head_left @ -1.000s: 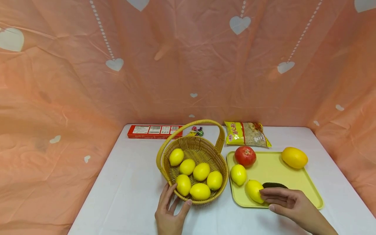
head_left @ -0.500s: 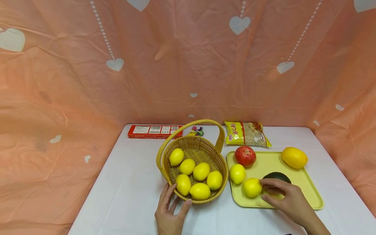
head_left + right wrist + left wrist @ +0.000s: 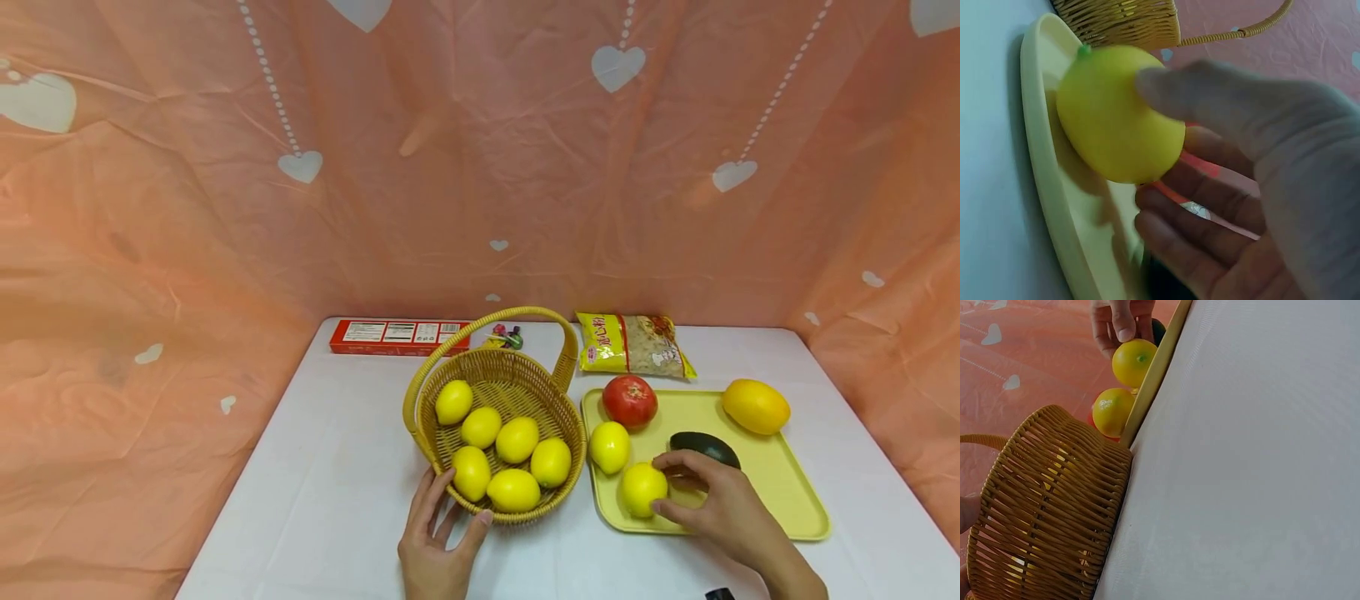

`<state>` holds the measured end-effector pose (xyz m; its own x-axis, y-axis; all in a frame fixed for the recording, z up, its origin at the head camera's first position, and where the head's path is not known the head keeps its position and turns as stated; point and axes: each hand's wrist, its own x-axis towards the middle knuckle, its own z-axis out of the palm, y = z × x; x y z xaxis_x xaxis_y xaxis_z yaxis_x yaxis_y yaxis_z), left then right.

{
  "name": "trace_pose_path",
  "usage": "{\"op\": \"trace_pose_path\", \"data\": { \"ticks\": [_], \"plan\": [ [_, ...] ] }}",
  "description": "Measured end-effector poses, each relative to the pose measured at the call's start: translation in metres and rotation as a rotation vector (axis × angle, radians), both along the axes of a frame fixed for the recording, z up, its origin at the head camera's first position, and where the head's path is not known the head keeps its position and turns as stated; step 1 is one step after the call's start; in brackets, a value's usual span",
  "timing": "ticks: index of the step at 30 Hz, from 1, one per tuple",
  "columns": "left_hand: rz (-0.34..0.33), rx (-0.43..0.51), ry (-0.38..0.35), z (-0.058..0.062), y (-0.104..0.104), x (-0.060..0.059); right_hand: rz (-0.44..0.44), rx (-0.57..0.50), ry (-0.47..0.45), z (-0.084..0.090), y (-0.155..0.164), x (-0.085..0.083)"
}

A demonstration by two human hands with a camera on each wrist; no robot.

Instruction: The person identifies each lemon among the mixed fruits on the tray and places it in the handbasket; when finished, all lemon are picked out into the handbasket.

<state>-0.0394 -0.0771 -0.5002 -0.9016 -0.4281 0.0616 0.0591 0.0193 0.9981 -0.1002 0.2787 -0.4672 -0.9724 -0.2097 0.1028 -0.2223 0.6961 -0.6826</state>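
The right hand [image 3: 720, 500] grips a yellow lemon [image 3: 643, 488] on the pale yellow tray [image 3: 780, 492]. Thumb and fingers curl round the lemon's right side; the right wrist view confirms the grip clamped on the lemon [image 3: 1116, 115], which sits near the tray's front left edge. Whether the lemon is touching the tray or just above it cannot be told.

The left hand [image 3: 438, 542] rests on the white worktop [image 3: 322, 500] with fingers straight and spread, the fingertips touching the front wall of the wicker basket [image 3: 570, 433]. This grip is apart and holds nothing. The left wrist view shows the basket wall [image 3: 1054, 506] close to the camera, with the tray edge beyond it.

The basket holds six lemons. On the tray, a second lemon [image 3: 609, 447] lies just beside the gripped one, a red tomato [image 3: 628, 400] behind it, a dark avocado [image 3: 705, 446] just behind the right hand, and an orange-yellow mango [image 3: 756, 406] at the far right corner.
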Motion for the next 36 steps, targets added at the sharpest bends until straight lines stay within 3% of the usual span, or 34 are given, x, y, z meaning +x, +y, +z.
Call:
{"op": "trace_pose_path", "data": {
  "ticks": [5, 14, 23, 28, 36],
  "plan": [
    [-0.001, 0.007, -0.007, -0.001, 0.0, 0.0, 0.026, 0.031, -0.067, 0.001, 0.001, -0.001],
    [-0.008, 0.02, -0.005, 0.002, 0.0, -0.001, 0.143, -0.101, -0.121, -0.005, 0.005, 0.0],
    [-0.025, 0.029, 0.002, 0.002, 0.0, 0.0, 0.194, -0.208, -0.186, -0.009, 0.009, 0.001],
    [-0.023, 0.03, -0.004, 0.001, 0.0, 0.0, 0.196, -0.231, -0.159, -0.006, 0.013, 0.003],
    [-0.012, 0.018, -0.014, -0.001, 0.0, 0.0, 0.202, -0.427, -0.101, 0.018, 0.003, -0.002]
  ]
}}
